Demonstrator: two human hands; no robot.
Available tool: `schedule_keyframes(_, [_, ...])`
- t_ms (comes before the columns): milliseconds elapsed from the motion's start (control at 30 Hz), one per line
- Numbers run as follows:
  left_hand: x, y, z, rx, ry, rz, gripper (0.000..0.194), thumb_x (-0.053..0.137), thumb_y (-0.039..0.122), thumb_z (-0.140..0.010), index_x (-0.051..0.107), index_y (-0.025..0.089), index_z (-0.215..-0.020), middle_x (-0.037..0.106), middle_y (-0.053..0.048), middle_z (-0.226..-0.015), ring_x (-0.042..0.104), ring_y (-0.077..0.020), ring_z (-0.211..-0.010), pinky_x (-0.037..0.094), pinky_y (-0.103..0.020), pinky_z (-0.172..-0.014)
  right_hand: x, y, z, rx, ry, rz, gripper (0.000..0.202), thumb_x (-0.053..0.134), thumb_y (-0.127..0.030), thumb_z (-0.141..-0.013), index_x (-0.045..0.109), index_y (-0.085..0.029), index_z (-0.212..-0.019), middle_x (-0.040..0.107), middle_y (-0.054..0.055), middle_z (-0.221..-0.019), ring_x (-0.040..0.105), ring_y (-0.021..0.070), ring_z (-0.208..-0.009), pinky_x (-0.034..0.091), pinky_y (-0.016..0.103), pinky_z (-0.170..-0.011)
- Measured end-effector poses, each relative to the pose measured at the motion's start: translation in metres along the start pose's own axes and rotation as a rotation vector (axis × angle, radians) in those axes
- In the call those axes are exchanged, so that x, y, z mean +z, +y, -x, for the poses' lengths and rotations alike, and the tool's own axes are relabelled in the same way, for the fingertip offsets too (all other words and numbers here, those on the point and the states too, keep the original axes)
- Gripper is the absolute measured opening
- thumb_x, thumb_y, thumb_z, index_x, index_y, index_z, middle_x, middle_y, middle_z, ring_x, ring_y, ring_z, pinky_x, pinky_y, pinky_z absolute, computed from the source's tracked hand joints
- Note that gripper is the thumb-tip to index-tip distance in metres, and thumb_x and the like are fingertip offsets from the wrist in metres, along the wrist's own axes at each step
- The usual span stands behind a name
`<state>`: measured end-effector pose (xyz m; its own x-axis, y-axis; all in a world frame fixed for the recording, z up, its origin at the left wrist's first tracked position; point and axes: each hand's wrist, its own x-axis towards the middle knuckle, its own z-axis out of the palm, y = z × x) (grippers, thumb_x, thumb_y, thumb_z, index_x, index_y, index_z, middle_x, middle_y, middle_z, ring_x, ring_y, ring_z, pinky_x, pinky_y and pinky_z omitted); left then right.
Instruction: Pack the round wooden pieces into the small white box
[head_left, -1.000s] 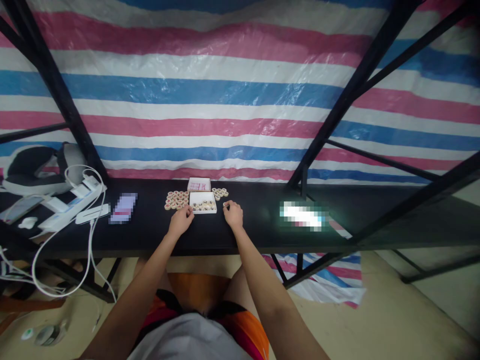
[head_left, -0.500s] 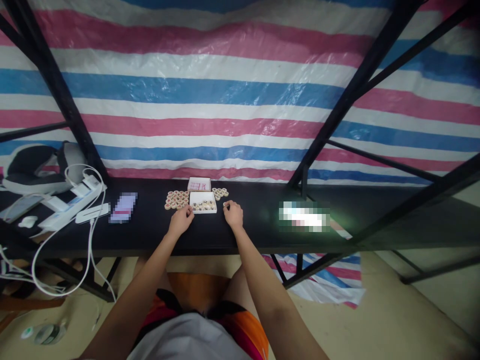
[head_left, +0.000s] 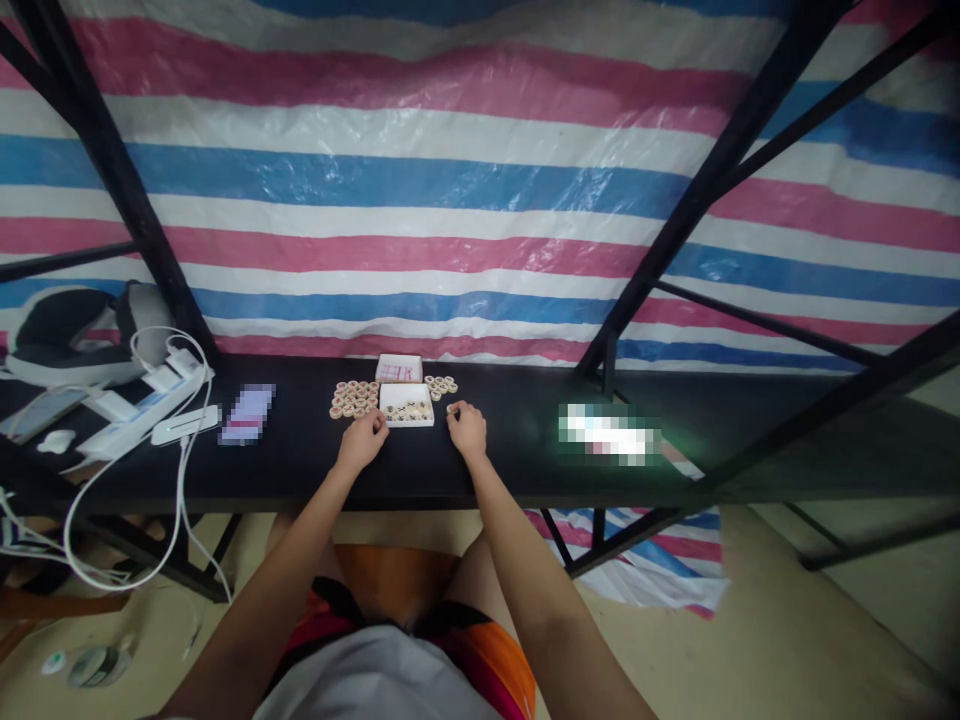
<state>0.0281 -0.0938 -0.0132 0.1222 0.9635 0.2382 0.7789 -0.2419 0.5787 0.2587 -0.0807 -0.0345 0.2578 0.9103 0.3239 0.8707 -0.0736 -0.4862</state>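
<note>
A white open box (head_left: pixel 407 421) stands on the black table with round wooden pieces (head_left: pixel 411 410) in it. Its lid (head_left: pixel 400 369) lies just behind. To the left, several round pieces with red marks (head_left: pixel 354 398) sit close together; a smaller group of pieces (head_left: pixel 441 386) is at the right of the box. My left hand (head_left: pixel 363 440) is closed at the box's front left corner, and what it holds, if anything, is hidden. Right of the box, my right hand (head_left: pixel 468 428) pinches a small round piece (head_left: pixel 451 409) at its fingertips, low over the table.
A power strip (head_left: pixel 146 398) with white cables, a neck pillow (head_left: pixel 79 335) and a phone (head_left: pixel 247 414) are at the left. A bright, blurred-out screen (head_left: pixel 609 434) lies at the right. Black frame bars slant up on both sides before a striped sheet (head_left: pixel 420 180).
</note>
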Motion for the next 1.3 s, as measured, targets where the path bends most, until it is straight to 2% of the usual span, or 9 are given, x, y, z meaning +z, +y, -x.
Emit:
schedule_keyframes(900, [0.003,-0.0054,-0.001,0.028,0.017,0.003,0.01,0.05,0.023,-0.079,0.057,0.022,-0.085,0.063,0.001,-0.077,0.056,-0.0125,-0.069,0.034,-0.022,-0.061,0.0004,0.0002,0.0001,0.005,0.007,-0.007,0.014,0.049,-0.02,-0.084,0.06,-0.02,-0.092,0.063,0.004,-0.098,0.054,0.0189,-0.093,0.035,0.027,-0.078])
schedule_keyframes(1300, [-0.0008,-0.0001,0.0001,0.004,0.001,-0.006,0.013,0.05,0.023,-0.079,0.058,0.021,-0.088,0.064,0.0,-0.079,0.057,-0.0134,-0.071,0.036,-0.022,-0.063,0.0006,-0.0001,0.0003,0.008,-0.003,0.008,0.014,0.048,-0.022,-0.086,0.059,-0.02,-0.093,0.063,0.004,-0.098,0.054,0.0182,-0.093,0.035,0.027,-0.078])
